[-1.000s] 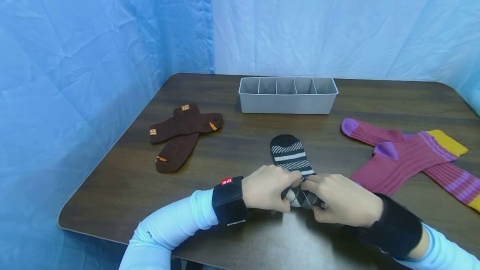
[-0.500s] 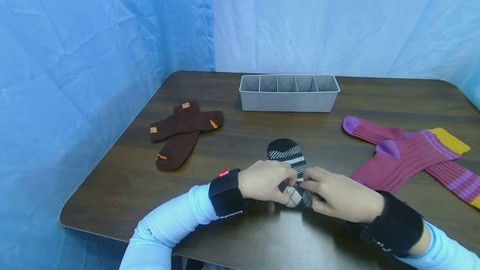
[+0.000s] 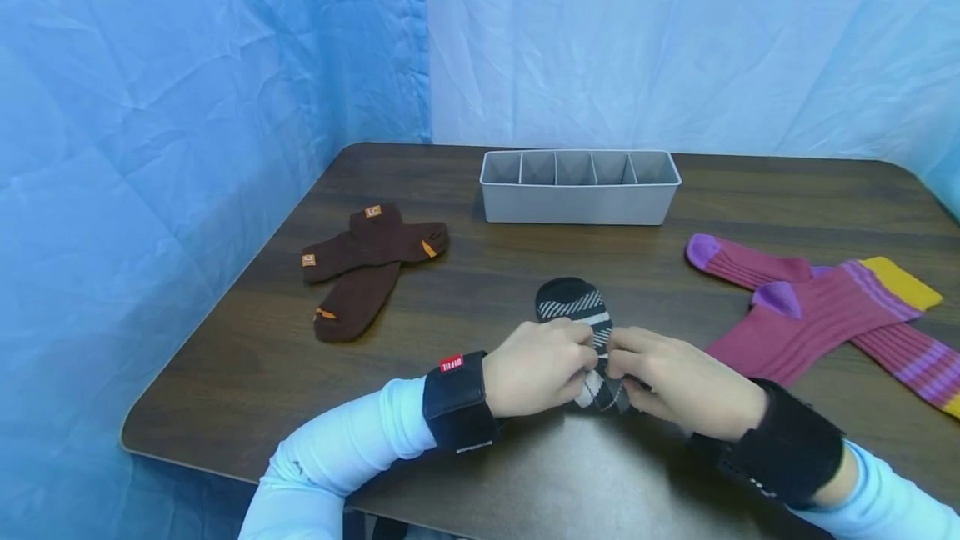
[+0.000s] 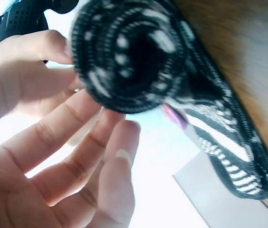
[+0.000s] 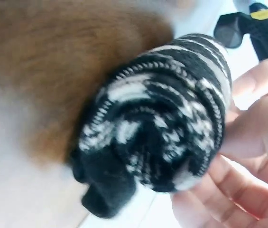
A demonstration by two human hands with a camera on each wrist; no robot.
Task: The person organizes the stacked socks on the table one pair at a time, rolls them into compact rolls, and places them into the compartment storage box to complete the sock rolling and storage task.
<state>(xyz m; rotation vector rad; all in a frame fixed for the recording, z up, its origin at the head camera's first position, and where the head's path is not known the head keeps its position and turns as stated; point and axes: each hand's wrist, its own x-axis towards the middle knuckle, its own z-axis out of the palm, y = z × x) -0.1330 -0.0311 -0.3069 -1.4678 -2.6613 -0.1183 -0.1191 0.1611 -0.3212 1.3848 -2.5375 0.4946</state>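
A black-and-white patterned sock (image 3: pixel 573 298) lies on the table in front of me, its near part rolled into a thick coil between my hands. On the left side my left hand (image 3: pixel 536 367) grips the roll with bent fingers. Opposite it, my right hand (image 3: pixel 678 382) pinches the other side. The left wrist view looks into the spiral end of the rolled sock (image 4: pixel 96 71), with fingertips against it and a flat striped length stretching away. In the right wrist view, the thumb and fingers hold the coil (image 5: pixel 171 114). Whether a second sock is inside cannot be told.
A grey divided box (image 3: pixel 577 202) stands at the back of the dark wooden table (image 3: pixel 480 265). Crossed brown socks (image 3: pixel 367 252) lie on the left. Pink socks (image 3: pixel 810 315) with purple and yellow parts lie crossed on the right. Blue sheeting (image 3: pixel 225 107) hangs behind.
The sock's near part has been rolled further away from me, so less flat length shows beyond the hands. Both hands have shifted slightly and changed their finger hold. The other socks stay put.
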